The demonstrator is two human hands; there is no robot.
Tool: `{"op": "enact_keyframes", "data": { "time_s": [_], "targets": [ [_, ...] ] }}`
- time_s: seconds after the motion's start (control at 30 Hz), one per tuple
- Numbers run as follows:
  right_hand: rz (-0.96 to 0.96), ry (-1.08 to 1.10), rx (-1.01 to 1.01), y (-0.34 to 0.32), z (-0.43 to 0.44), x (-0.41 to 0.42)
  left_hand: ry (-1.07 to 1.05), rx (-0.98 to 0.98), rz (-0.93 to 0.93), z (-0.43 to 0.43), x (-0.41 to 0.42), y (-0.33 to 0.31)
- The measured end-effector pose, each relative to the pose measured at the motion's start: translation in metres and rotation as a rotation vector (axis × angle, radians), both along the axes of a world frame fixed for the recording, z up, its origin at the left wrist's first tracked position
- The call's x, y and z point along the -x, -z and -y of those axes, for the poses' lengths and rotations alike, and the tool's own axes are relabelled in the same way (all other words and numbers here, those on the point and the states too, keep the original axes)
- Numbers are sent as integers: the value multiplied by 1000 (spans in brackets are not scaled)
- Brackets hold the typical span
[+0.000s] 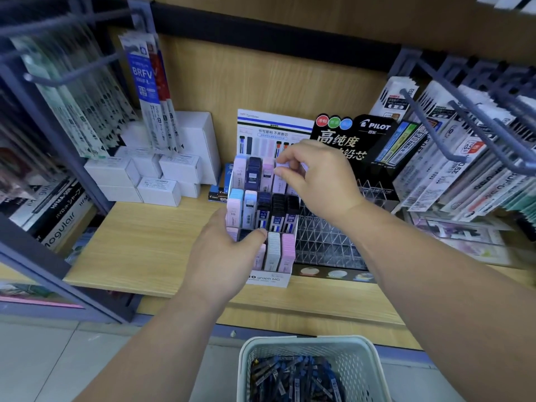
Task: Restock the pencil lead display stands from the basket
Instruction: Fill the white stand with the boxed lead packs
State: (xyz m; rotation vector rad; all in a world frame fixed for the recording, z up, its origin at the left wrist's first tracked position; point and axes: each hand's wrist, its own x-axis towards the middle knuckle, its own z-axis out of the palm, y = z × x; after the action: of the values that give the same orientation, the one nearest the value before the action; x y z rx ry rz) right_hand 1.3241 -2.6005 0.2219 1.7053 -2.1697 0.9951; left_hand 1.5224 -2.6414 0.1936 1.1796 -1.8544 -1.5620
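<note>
**A:** Where is the lead case lying from the grip?

**B:** The right hand [317, 177] is reaching over the back row of the white display stand [269, 281]. Its grip is narrow, pinching the top of a pale lilac lead case [280, 165] at about 10 o'clock from the palm. The case is standing with its long axis upright, leaning back a little, and its lower end is already sitting among the back-row cases. So I'm judging the coming move as a straight push down.

**A:** And the other hand?

**B:** The left hand [224, 256] is gripping the stand's left front corner, thumb lying across the front row, steadying it on the shelf [145, 242].

**A:** Where is more stock waiting?

**B:** In the basket [290, 342] at 6 o'clock, well below both hands and between the forearms. It's holding dark blue lead packs [293, 378]. The right hand is busy, so the left looks freer to fetch.

**A:** Anything crowding the way?

**B:** The black Pilot stand [377, 134] is standing just beside at 3 o'clock, its clear tiers [324, 239] looking unfilled. White boxes [159, 192] are sitting at 9 o'clock, and hanging packs [452, 169] are dangling further right.
</note>
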Motion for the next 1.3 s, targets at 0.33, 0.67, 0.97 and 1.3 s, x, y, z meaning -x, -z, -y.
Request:
{"op": "enact_keyframes", "data": {
  "time_s": [0.33, 0.67, 0.97, 1.3],
  "targets": [
    [994, -30, 260, -37, -20, -28, -267, 338, -127, -1, 0, -9],
    [1492, -160, 351, -32, -62, -59, 255, -293, -383, -41, 14, -30],
    [806, -148, -247, -20, -95, -38, -12, -270, -420, -25, 13, -25],
    [583, -22, -10, -25, -70, -30, -320, 98, -289, -8, 6, -20]
  ]
}}
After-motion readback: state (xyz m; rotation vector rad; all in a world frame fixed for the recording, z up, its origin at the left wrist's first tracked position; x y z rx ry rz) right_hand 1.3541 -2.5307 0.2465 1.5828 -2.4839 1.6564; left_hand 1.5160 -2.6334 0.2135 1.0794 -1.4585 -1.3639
